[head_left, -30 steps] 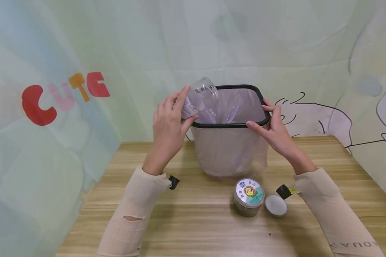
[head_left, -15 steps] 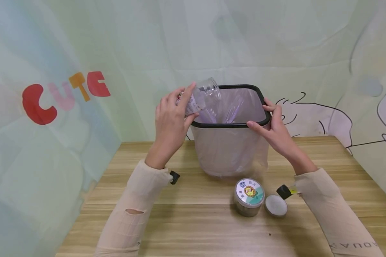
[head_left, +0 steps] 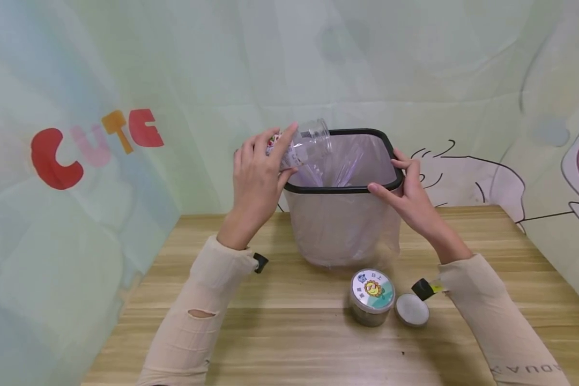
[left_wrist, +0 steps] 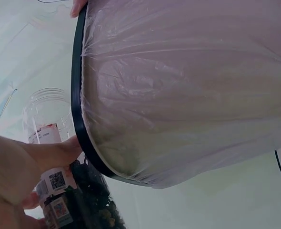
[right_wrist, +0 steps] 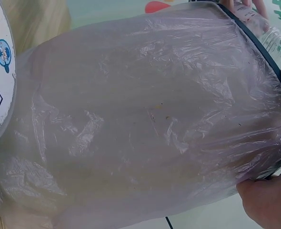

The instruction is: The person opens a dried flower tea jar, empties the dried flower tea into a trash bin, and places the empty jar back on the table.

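Observation:
My left hand [head_left: 258, 171] grips a clear plastic jar [head_left: 303, 146] tilted with its open mouth over the left rim of a small waste bin [head_left: 343, 214]. The bin has a black rim and a pale plastic liner. In the left wrist view the jar [left_wrist: 47, 136] shows a label and dark bits inside near my palm. My right hand [head_left: 407, 193] holds the bin's right rim, thumb on the front edge, fingers over the corner. The liner [right_wrist: 145, 124] fills the right wrist view, with the jar's mouth [right_wrist: 269, 36] at top right.
On the wooden table [head_left: 289, 332] in front of the bin stand a closed round jar with a sunflower lid [head_left: 372, 296] and a loose grey lid [head_left: 412, 310]. Printed fabric walls close in on the left, back and right.
The jar's mouth has dropped a little and moved right, further over the bin's rim. My right hand has stayed on the rim.

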{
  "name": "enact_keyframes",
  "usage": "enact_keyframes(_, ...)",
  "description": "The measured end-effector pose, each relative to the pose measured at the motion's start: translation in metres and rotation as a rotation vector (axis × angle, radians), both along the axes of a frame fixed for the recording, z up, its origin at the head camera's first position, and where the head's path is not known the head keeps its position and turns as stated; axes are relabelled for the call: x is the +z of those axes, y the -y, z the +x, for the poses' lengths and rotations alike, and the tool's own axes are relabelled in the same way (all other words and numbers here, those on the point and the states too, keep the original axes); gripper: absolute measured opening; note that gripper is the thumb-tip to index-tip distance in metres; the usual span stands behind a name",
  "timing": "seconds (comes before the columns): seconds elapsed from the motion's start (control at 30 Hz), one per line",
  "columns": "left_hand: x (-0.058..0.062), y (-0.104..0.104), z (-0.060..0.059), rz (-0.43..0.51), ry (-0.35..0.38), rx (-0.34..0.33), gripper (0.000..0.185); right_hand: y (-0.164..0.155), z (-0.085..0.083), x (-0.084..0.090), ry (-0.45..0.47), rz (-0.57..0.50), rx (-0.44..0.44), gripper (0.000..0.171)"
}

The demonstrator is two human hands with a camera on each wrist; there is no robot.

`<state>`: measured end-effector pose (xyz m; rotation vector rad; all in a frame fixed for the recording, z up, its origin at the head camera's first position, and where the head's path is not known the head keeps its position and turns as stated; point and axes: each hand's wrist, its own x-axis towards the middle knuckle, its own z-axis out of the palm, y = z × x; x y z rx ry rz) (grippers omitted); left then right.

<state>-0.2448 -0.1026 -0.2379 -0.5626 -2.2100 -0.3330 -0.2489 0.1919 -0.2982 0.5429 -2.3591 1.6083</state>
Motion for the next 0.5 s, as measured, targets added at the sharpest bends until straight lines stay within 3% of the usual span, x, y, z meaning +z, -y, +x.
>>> enact_keyframes(0.5,0.0024,-0.0011,-0.0044,-0.117,-0.099,-0.002,0.073,0.0006,0.0000,-0.0007,-0.003,-0.003,0.000,0.070)
